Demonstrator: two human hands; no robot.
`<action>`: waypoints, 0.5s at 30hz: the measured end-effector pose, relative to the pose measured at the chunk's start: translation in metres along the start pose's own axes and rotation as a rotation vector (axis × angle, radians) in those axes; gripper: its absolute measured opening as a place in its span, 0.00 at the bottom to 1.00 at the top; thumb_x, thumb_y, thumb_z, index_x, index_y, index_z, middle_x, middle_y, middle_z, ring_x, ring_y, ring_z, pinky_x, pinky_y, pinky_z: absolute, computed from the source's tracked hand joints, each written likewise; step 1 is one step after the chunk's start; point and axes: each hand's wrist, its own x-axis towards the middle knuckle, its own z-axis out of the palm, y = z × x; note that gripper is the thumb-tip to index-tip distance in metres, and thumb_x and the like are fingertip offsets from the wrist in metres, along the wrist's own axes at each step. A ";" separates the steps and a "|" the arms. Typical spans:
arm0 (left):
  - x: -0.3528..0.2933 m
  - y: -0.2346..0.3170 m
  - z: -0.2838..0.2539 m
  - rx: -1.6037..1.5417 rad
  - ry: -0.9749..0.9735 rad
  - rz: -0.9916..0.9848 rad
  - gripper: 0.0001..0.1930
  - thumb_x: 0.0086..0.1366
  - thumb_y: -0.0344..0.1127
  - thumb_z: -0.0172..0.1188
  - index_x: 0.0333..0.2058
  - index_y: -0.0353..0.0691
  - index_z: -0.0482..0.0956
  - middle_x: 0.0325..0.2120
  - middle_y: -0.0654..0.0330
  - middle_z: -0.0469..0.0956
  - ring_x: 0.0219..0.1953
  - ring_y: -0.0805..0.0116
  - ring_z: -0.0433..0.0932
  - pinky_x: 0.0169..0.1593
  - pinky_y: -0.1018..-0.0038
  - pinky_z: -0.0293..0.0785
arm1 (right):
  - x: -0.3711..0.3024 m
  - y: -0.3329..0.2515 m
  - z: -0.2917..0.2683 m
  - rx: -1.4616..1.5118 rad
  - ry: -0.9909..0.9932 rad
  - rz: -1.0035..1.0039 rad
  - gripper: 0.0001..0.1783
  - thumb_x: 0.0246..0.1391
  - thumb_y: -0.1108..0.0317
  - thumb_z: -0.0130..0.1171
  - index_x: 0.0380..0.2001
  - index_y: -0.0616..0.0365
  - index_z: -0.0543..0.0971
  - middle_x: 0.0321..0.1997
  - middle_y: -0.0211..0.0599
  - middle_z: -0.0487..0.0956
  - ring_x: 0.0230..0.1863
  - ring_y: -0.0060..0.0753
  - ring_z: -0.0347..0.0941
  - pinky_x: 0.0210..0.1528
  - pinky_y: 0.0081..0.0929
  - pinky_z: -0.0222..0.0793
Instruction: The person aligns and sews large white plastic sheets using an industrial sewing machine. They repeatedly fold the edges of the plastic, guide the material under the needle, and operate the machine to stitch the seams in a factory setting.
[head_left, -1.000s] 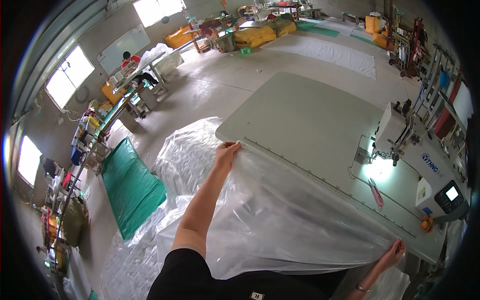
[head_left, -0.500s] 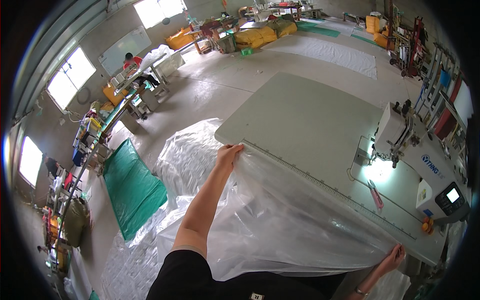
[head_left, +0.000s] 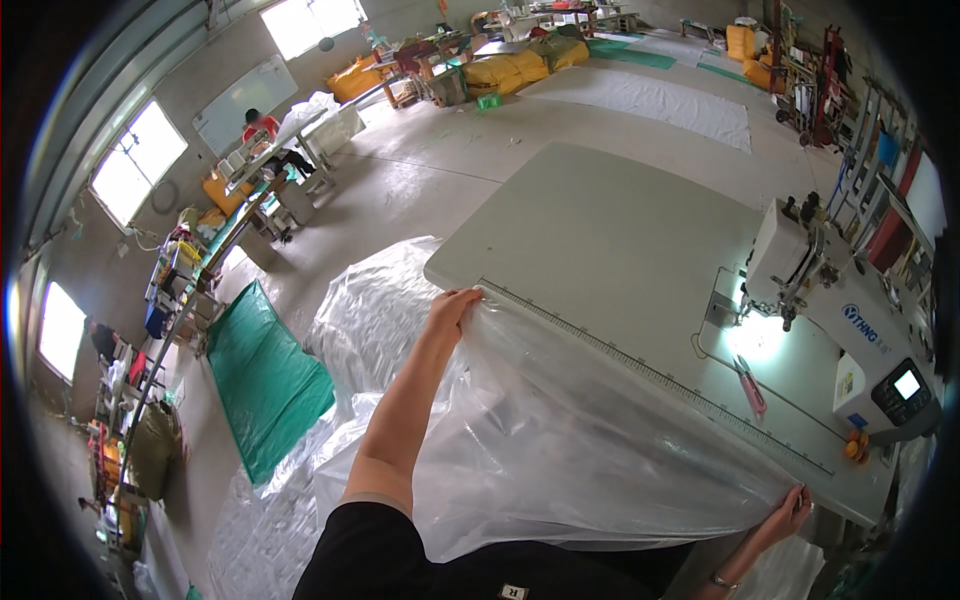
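A clear plastic sheet [head_left: 580,430] is stretched along the front edge of a pale sewing table [head_left: 600,220]. At the table's left front corner, my left hand [head_left: 455,308] pinches one end of the sheet's edge. My right hand [head_left: 785,517] grips the other end near the right front corner. Between them the taut edge runs beside a printed ruler strip [head_left: 640,362]. On the tabletop, pink-handled snips [head_left: 750,388] lie beneath the lit needle area of a white sewing machine [head_left: 850,315]. More of the sheet hangs in folds to the left.
A green tarp [head_left: 265,385] lies on the floor at left. Small orange items [head_left: 856,447] sit by the machine's base. Further off, a person in red [head_left: 262,125] sits at another table. Yellow bundles [head_left: 505,72] and a white sheet [head_left: 640,105] are at the back.
Both hands keep their holds on the sheet's edge. The view has shifted very slightly; nothing else has visibly moved.
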 end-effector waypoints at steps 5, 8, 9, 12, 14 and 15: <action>0.019 -0.017 -0.006 0.581 -0.216 0.420 0.11 0.56 0.32 0.56 0.37 0.32 0.76 0.33 0.56 0.77 0.37 0.65 0.75 0.42 0.71 0.71 | 0.007 0.029 -0.011 0.074 0.094 0.032 0.15 0.51 0.66 0.56 0.39 0.65 0.74 0.38 0.36 0.73 0.38 0.27 0.68 0.41 0.22 0.66; 0.063 -0.021 -0.076 0.991 -0.424 0.728 0.13 0.61 0.31 0.48 0.43 0.35 0.75 0.42 0.57 0.75 0.47 0.67 0.71 0.54 0.70 0.64 | 0.005 0.040 0.011 0.202 0.110 -0.014 0.10 0.44 0.71 0.61 0.32 0.59 0.74 0.29 0.29 0.73 0.30 0.23 0.68 0.34 0.21 0.67; 0.087 -0.016 -0.115 0.496 -0.391 0.266 0.14 0.59 0.33 0.50 0.43 0.36 0.75 0.42 0.57 0.75 0.47 0.66 0.71 0.55 0.69 0.63 | -0.003 0.015 0.024 0.180 0.077 0.060 0.09 0.44 0.70 0.61 0.30 0.57 0.73 0.26 0.27 0.72 0.28 0.20 0.67 0.32 0.18 0.66; 0.070 -0.016 -0.066 0.128 -0.260 0.003 0.13 0.59 0.36 0.56 0.41 0.37 0.75 0.39 0.60 0.76 0.43 0.69 0.74 0.49 0.72 0.70 | -0.011 -0.034 0.007 0.135 0.068 0.112 0.09 0.46 0.68 0.61 0.28 0.57 0.70 0.23 0.23 0.69 0.25 0.16 0.64 0.28 0.16 0.61; 0.024 -0.004 -0.015 0.049 -0.349 -0.041 0.14 0.58 0.36 0.57 0.40 0.35 0.75 0.39 0.58 0.76 0.41 0.67 0.74 0.48 0.71 0.71 | -0.002 -0.032 0.004 0.235 0.099 0.132 0.10 0.46 0.71 0.61 0.28 0.59 0.69 0.23 0.24 0.69 0.24 0.15 0.63 0.28 0.14 0.61; 0.024 -0.001 -0.012 0.065 -0.336 -0.042 0.14 0.57 0.36 0.57 0.40 0.35 0.75 0.38 0.58 0.75 0.41 0.67 0.74 0.47 0.71 0.71 | 0.000 -0.032 0.004 0.319 0.108 0.140 0.10 0.45 0.72 0.61 0.27 0.58 0.69 0.22 0.24 0.69 0.23 0.14 0.63 0.27 0.13 0.60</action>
